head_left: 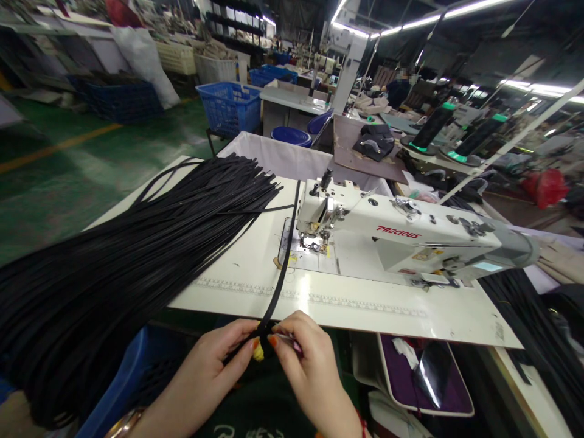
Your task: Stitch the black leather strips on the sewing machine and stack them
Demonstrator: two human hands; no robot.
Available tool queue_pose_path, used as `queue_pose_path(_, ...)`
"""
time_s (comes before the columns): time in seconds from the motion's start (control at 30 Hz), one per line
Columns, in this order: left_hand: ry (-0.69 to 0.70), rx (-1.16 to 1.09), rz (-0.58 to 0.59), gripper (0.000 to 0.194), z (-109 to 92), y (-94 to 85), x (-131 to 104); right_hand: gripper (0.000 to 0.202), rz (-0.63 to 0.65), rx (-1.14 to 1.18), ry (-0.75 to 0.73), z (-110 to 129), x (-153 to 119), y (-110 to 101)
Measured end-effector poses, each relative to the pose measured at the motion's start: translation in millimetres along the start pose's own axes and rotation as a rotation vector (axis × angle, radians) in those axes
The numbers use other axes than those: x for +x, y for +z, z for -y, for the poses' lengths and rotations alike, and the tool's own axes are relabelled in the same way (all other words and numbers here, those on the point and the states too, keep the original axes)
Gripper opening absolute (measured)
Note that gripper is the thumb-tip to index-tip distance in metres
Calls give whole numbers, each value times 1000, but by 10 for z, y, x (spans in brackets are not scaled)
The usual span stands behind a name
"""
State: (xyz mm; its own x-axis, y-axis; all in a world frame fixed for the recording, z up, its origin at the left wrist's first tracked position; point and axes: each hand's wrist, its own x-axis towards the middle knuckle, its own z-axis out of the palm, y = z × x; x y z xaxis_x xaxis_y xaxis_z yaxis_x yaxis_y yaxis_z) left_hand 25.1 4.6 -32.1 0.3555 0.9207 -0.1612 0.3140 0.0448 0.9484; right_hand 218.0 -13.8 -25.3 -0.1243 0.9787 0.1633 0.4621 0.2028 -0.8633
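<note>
One black strap (pixel 275 298) runs forward from my left grip (pixel 221 356), which pinches it between thumb and finger, a small yellow piece (pixel 258 353) just beside them. Nearby, my right grip (pixel 308 356) is closed on a slim object (pixel 293 344) I cannot make out. Beyond both, the bench (pixel 365 317) bears a white sewing machine (pixel 356 222); to their left lies a heap of straps (pixel 159 243).

Green workshop floor (pixel 155 188) crossed by yellow line (pixel 64 146); round-seated blue chair (pixel 291 136) near pale worktable (pixel 292 97); dark shelving (pixel 232 22) at back; bright fluorescent tubes (pixel 474 7) overhead.
</note>
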Motion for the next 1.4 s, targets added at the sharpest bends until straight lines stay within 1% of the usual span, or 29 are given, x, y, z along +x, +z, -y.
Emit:
queue_pose_path(0.07, 41, 48, -22, 23, -21, 10, 2, 12, 35, -144, -38, 26, -30, 106)
queue_pose_path(0.17, 66, 70, -36, 23, -44, 21, -6, 18, 11, -401, -128, 27, -55, 220)
queue_pose_path(0.27, 88, 102, -22, 26, -49, 28, -15, 8, -28, -584, -231, 0, -63, 275)
queue_pose_path(0.33, 100, 116, -1, 28, -51, 29, -18, 10, -39, -629, -281, -46, -45, 261)
queue_pose_path(0.4, 86, 114, 25, 27, -54, 25, -21, 13, -81, -615, -261, -126, -2, 189)
queue_pose_path(0.5, 28, 84, 48, 26, -39, 10, -30, 17, -252, -487, -107, -258, 83, 2)
queue_pose_path(0.57, -17, 25, 49, 28, 1, 2, -34, 22, -328, -298, -13, -298, 119, -112)
queue_pose_path(0.6, -41, -12, 45, 30, 29, 0, -35, 23, -326, -166, 24, -295, 125, -149)
queue_pose_path(0.63, -66, -49, 40, 32, 60, 1, -34, 23, -297, -15, 66, -278, 123, -168)
queue_pose_path(0.7, -109, -122, 29, 35, 115, 10, -28, 20, -196, 329, 161, -215, 104, -149)
queue_pose_path(0.77, -151, -186, 58, 37, 139, 33, -11, 20, -83, 644, 228, -132, 78, -66)
queue_pose_path(0.8, -172, -213, 90, 38, 137, 51, 2, 22, -35, 749, 233, -87, 67, -7)
queue_pose_path(0.83, -188, -241, 125, 39, 127, 72, 20, 23, 10, 796, 222, -39, 58, 58)
queue_pose_path(0.87, -193, -266, 157, 40, 112, 94, 42, 22, 60, 782, 198, 10, 51, 126)
queue_pose_path(0.9, -186, -286, 176, 38, 96, 117, 68, 21, 110, 717, 166, 58, 47, 191)
queue_pose_path(0.97, -147, -309, 155, 34, 83, 148, 118, 19, 193, 552, 88, 132, 47, 280)
queue_pose_path(1.0, -134, -307, 129, 33, 93, 151, 138, 18, 220, 501, 52, 147, 54, 286)
queue_pose_path(1.03, -135, -290, 102, 34, 116, 142, 150, 18, 215, 496, 27, 142, 67, 253)
queue_pose_path(1.07, -143, -258, 79, 35, 152, 121, 154, 18, 165, 544, 13, 116, 87, 175)
queue_pose_path(1.1, -153, -220, 58, 38, 197, 88, 147, 18, 77, 634, 18, 70, 113, 51)
queue_pose_path(1.13, -156, -180, 55, 40, 245, 47, 132, 19, -51, 747, 35, 9, 143, -112)
queue_pose_path(1.17, -155, -142, 72, 41, 293, 3, 110, 22, -227, 901, 43, -61, 174, -302)
queue_pose_path(1.2, -149, -112, 101, 41, 334, -38, 83, 24, -367, 1014, 51, -131, 203, -500)
queue_pose_path(1.23, -139, -91, 137, 40, 367, -71, 56, 24, -501, 1076, 52, -194, 227, -685)
queue_pose_path(1.27, -129, -77, 169, 39, 389, -91, 31, 22, -582, 1097, 40, -244, 244, -839)
queue_pose_path(1.3, -122, -68, 191, 38, 401, -97, 13, 21, -620, 1102, 40, -275, 253, -949)
queue_pose_path(1.33, -115, -63, 206, 38, 406, -88, 3, 20, -625, 1101, 40, -287, 253, -1010)
queue_pose_path(1.4, -129, -81, 212, 40, 402, -38, 15, 21, -565, 1090, 48, -257, 232, -1002)
